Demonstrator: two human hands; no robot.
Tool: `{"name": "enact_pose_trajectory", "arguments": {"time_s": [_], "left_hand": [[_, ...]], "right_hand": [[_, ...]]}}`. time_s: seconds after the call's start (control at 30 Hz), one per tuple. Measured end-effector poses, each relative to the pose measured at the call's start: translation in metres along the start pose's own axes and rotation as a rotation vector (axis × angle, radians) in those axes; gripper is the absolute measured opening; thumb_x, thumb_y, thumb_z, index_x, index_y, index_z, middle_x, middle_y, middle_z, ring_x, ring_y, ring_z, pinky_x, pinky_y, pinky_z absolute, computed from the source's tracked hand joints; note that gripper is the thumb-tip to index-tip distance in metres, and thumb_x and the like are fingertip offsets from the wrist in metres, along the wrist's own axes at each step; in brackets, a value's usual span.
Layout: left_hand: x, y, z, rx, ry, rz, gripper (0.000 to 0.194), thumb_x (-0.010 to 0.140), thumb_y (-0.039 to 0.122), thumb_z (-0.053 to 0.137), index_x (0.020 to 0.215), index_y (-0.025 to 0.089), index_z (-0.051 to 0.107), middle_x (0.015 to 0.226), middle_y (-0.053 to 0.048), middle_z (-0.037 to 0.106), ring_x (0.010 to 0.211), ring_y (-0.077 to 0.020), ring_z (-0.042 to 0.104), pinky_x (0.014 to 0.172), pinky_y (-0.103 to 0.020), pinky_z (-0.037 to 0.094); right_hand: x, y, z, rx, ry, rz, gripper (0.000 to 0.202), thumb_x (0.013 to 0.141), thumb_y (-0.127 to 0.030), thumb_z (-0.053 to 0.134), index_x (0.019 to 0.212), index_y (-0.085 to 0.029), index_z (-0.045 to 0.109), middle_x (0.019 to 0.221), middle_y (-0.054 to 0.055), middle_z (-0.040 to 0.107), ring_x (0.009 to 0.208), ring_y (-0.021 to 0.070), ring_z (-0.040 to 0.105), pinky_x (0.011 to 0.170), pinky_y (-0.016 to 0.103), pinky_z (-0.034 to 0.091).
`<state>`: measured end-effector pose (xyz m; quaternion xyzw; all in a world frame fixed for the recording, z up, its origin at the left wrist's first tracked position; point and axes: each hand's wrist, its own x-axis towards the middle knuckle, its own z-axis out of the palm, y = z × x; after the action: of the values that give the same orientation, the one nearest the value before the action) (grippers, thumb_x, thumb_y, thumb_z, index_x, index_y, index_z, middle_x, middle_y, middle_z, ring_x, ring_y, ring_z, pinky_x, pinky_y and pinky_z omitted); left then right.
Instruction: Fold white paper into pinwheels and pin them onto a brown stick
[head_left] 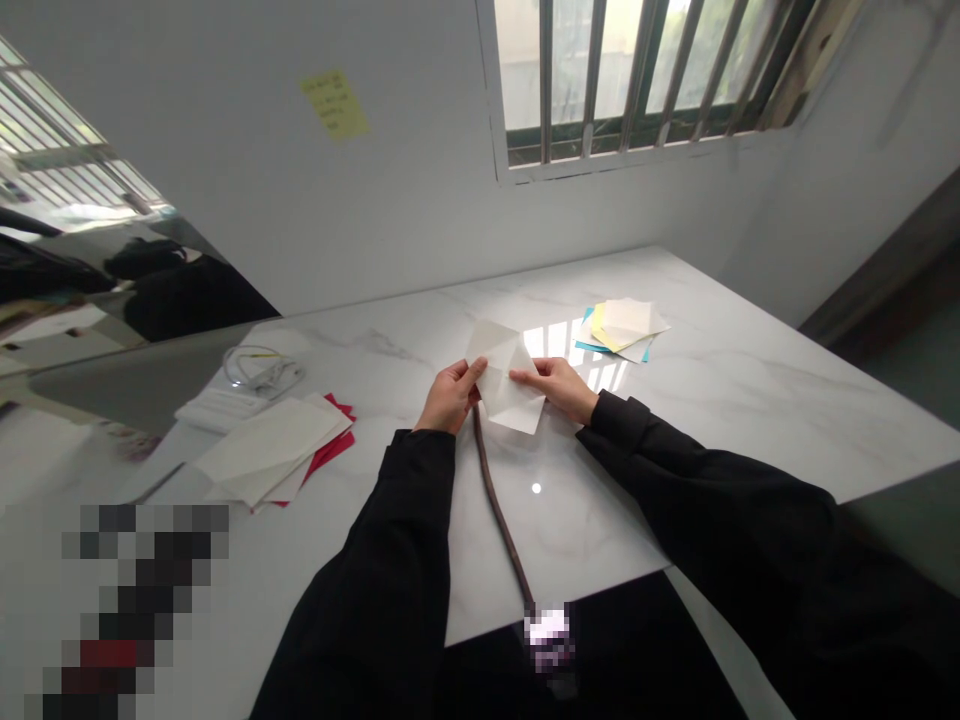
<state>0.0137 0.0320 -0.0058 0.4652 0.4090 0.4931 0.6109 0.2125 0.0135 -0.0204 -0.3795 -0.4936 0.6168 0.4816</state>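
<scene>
A creased white sheet of paper (510, 385) is held up between my two hands above the marble-patterned table (420, 540). On its left edge my left hand (450, 393) pinches it, thumb on the near face. From the right, my right hand (559, 385) grips the other side, its thumb also in front. The fingers behind the sheet are hidden. A thin brown stick or cord (495, 500) runs from beneath my left hand toward the table's near edge; I cannot tell whether the hand touches it.
White and red papers (281, 450) lie to the left, beside a coiled white cable (266, 370). White, yellow and blue sheets (626, 328) are stacked at the right back. A yellow note (335, 104) hangs on the wall, left of a barred window (637, 80). A reflective panel (112, 230) stands at the left.
</scene>
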Motion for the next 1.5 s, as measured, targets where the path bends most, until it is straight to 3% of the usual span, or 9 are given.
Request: {"name": "enact_pose_trajectory", "arguments": {"time_s": [0.23,0.37,0.63,0.8,1.03,1.2,1.33,1.5], "left_hand": [[0.002,-0.002,-0.001,-0.032,0.043,0.027,0.052,0.067,0.054,0.091,0.095,0.014,0.072,0.090,-0.009,0.078,0.094,-0.0255,0.075,0.079,-0.034,0.061],[0.005,-0.005,-0.003,-0.060,0.067,0.041,0.053,0.066,0.056,0.091,0.092,0.013,0.073,0.089,-0.009,0.078,0.096,-0.0265,0.075,0.081,-0.034,0.061],[0.008,-0.013,-0.004,0.079,0.092,0.107,0.063,0.068,0.063,0.087,0.100,0.010,0.076,0.090,-0.011,0.079,0.081,-0.0238,0.073,0.073,-0.031,0.057],[0.003,-0.009,-0.001,0.180,0.100,0.130,0.069,0.067,0.064,0.087,0.106,0.008,0.076,0.095,-0.013,0.079,0.083,-0.0249,0.073,0.075,-0.033,0.056],[0.001,-0.005,0.001,0.250,0.136,0.099,0.069,0.065,0.072,0.084,0.091,0.008,0.076,0.085,-0.013,0.077,0.069,-0.0213,0.068,0.061,-0.028,0.051],[0.002,-0.007,0.000,0.248,0.154,0.067,0.068,0.066,0.075,0.082,0.081,0.009,0.074,0.076,-0.012,0.075,0.062,-0.0192,0.066,0.055,-0.027,0.049],[0.004,-0.008,0.002,0.169,0.112,0.012,0.070,0.072,0.078,0.076,0.090,0.010,0.077,0.083,-0.015,0.077,0.075,-0.0255,0.073,0.062,-0.031,0.056],[0.007,-0.012,0.003,0.058,0.131,0.022,0.070,0.089,0.076,0.059,0.107,0.012,0.077,0.103,-0.017,0.079,0.103,-0.0293,0.075,0.087,-0.036,0.061]], "right_hand": [[0.006,0.006,-0.001,-0.049,0.105,0.039,0.057,0.081,-0.076,0.069,0.073,-0.019,0.070,0.067,0.004,0.068,0.069,0.0204,0.065,0.057,0.028,0.049],[0.007,0.007,-0.001,-0.095,0.086,0.057,0.062,0.079,-0.080,0.066,0.073,-0.018,0.066,0.066,0.002,0.062,0.062,0.0146,0.057,0.052,0.024,0.040],[0.005,0.006,0.000,-0.146,0.059,0.032,0.067,0.080,-0.083,0.060,0.067,-0.018,0.059,0.064,0.002,0.059,0.061,0.0141,0.054,0.054,0.025,0.040],[0.006,0.008,0.000,-0.209,0.024,-0.030,0.072,0.081,-0.087,0.054,0.064,-0.017,0.058,0.060,0.001,0.054,0.055,0.0119,0.048,0.052,0.026,0.037],[0.008,0.015,-0.005,-0.422,-0.043,-0.143,0.073,0.091,-0.082,0.044,0.064,-0.016,0.060,0.058,0.002,0.056,0.056,0.0131,0.052,0.057,0.026,0.040],[0.007,0.012,-0.005,-0.494,-0.055,-0.180,0.067,0.093,-0.076,0.047,0.065,-0.017,0.059,0.056,0.000,0.051,0.055,0.0126,0.048,0.054,0.026,0.034],[0.004,0.007,-0.004,-0.502,-0.032,-0.178,0.065,0.091,-0.075,0.051,0.066,-0.016,0.061,0.055,-0.001,0.049,0.054,0.0117,0.044,0.053,0.026,0.031],[0.002,0.002,-0.003,-0.455,0.012,-0.171,0.062,0.087,-0.073,0.058,0.066,-0.015,0.062,0.054,-0.002,0.046,0.053,0.0111,0.041,0.052,0.027,0.029]]}}
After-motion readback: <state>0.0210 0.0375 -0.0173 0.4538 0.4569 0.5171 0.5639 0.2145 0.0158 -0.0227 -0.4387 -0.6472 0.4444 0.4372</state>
